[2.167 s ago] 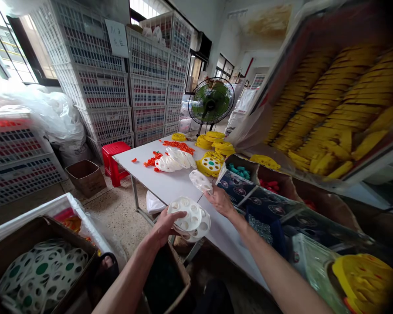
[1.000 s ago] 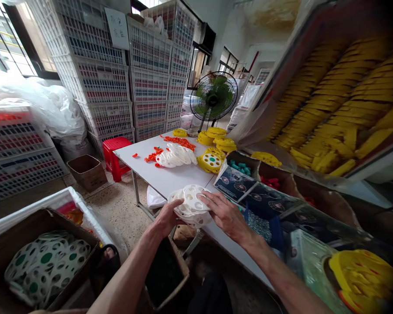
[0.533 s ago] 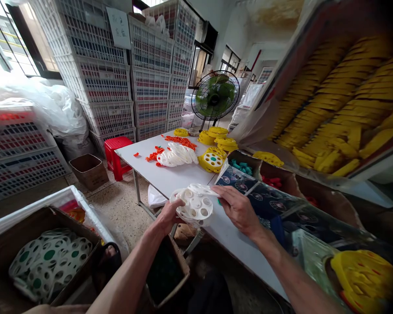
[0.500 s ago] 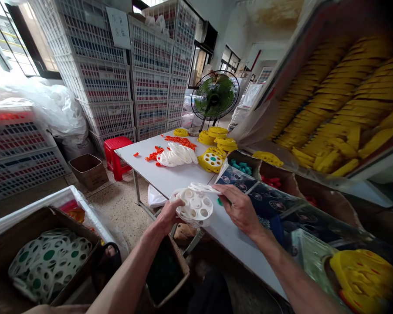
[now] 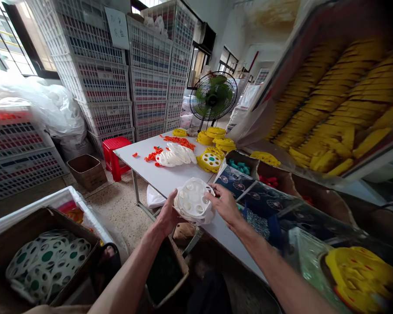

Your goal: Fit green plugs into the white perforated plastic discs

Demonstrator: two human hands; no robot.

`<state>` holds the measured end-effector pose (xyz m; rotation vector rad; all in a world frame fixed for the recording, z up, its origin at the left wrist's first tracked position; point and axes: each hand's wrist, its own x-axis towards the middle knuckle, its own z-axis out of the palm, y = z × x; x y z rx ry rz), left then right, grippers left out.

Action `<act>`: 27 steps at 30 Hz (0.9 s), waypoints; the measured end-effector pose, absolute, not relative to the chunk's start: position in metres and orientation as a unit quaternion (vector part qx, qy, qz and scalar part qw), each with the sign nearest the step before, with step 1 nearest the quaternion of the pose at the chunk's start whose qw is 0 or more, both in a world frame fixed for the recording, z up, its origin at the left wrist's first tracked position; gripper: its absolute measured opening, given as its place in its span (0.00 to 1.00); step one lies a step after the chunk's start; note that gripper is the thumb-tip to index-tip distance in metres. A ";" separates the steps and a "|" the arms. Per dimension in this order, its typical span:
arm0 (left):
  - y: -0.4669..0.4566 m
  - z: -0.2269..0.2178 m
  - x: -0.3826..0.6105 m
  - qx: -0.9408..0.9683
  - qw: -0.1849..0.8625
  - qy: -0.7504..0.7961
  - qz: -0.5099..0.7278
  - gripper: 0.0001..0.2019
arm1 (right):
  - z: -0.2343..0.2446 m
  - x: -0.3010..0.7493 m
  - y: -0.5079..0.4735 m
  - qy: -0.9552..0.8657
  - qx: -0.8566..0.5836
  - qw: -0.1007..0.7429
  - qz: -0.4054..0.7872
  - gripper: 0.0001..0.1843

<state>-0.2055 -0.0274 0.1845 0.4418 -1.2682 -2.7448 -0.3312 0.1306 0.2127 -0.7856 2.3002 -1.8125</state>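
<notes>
From the head camera, looking down: two bare hands hold a stack of white discs (image 5: 193, 198) punched with round holes, over the near edge of a pale bench (image 5: 172, 179). The left hand (image 5: 168, 216) grips the stack's left side; the right hand (image 5: 224, 204) pinches its right edge. Behind, on the bench, lie a row of more white discs (image 5: 175, 155), scattered orange bits (image 5: 180, 141) and yellow wheels (image 5: 211, 160). Close along the right forearm, a blue tub (image 5: 275, 231) of small metal pieces and open boxes (image 5: 265, 198) crowd that side. A cardboard box (image 5: 182, 274) sits below the hands. Farther back stand a red stool (image 5: 116, 150), a fan (image 5: 212, 96) and stacked crates (image 5: 150, 83).
</notes>
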 end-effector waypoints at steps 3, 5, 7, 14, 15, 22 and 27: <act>-0.025 0.186 -0.205 0.125 0.047 -0.418 -0.899 0.32 | 0.196 -0.332 0.126 0.798 -0.287 -0.036 -0.529 0.21; -0.022 0.186 -0.206 0.125 0.065 -0.437 -0.889 0.29 | 0.188 -0.330 0.124 0.807 -0.300 -0.041 -0.506 0.26; -0.018 0.187 -0.208 0.149 0.069 -0.442 -0.882 0.27 | 0.183 -0.325 0.124 0.811 -0.310 0.001 -0.496 0.32; -0.020 0.188 -0.216 0.247 0.070 -0.431 -0.865 0.22 | 0.202 -0.319 0.140 0.803 -0.393 0.024 -0.448 0.41; -0.022 0.188 -0.217 0.250 0.064 -0.434 -0.863 0.22 | 0.208 -0.318 0.145 0.801 -0.430 -0.017 -0.416 0.43; -0.030 0.196 -0.217 0.233 0.032 -0.420 -0.876 0.22 | 0.215 -0.308 0.159 0.754 -0.627 -0.160 -0.112 0.53; -0.032 0.200 -0.213 0.165 -0.029 -0.408 -0.897 0.29 | 0.192 -0.314 0.151 0.730 -0.641 -0.205 -0.117 0.50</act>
